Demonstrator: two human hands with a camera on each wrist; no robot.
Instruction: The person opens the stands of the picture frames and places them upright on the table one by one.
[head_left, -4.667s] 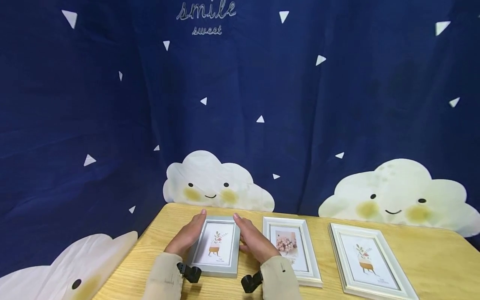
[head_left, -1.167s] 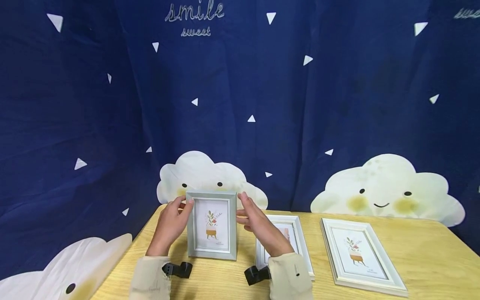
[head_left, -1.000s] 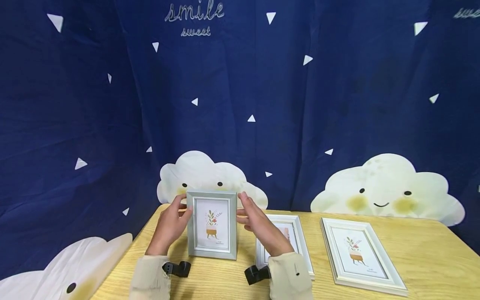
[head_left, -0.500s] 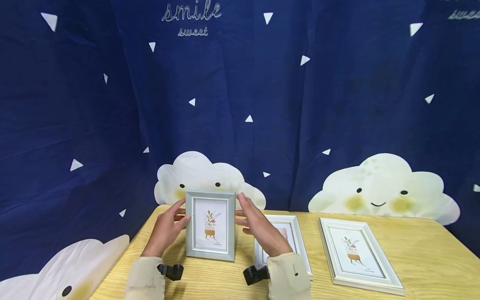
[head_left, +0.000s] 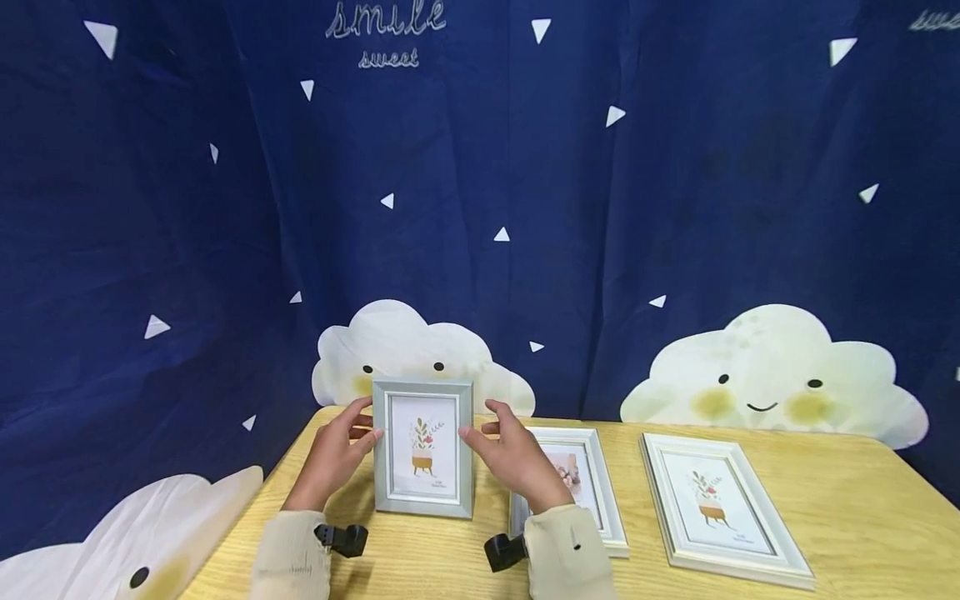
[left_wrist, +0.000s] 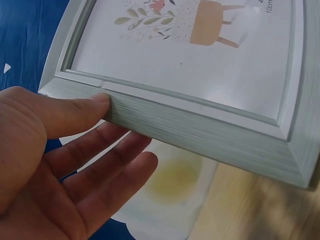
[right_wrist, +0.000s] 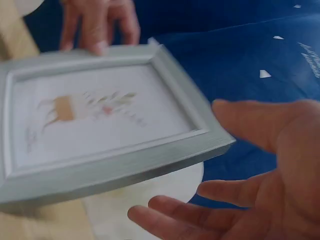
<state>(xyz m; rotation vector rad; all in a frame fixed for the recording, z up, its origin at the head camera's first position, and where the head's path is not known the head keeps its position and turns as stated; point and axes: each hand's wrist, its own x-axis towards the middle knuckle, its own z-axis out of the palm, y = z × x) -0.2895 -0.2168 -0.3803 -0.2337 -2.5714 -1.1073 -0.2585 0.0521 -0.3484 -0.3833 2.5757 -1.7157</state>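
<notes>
A grey-green picture frame (head_left: 423, 505) with a plant drawing stands upright on the wooden table, facing the head camera. My left hand (head_left: 330, 458) pinches its left side, the thumb on the front border and fingers reaching behind, as the left wrist view shows on the frame border (left_wrist: 200, 130). My right hand (head_left: 517, 458) is at the right side with fingers spread; its thumb tip overlaps the frame's edge in the head view. In the right wrist view that hand (right_wrist: 280, 170) has thumb and fingers apart around the frame's corner, gripping nothing.
A white picture frame (head_left: 611, 500) with a flower photo lies flat, partly behind my right forearm. Farther right lies another white frame (head_left: 757, 567) with a plant drawing. Behind the table (head_left: 862, 500) hangs a dark blue curtain (head_left: 450, 150) with clouds and triangles.
The grey-green frame was lying flat and now stands upright. My left thumb has slid down its left border. My right hand has just shifted, its thumb moving down along the right edge.
</notes>
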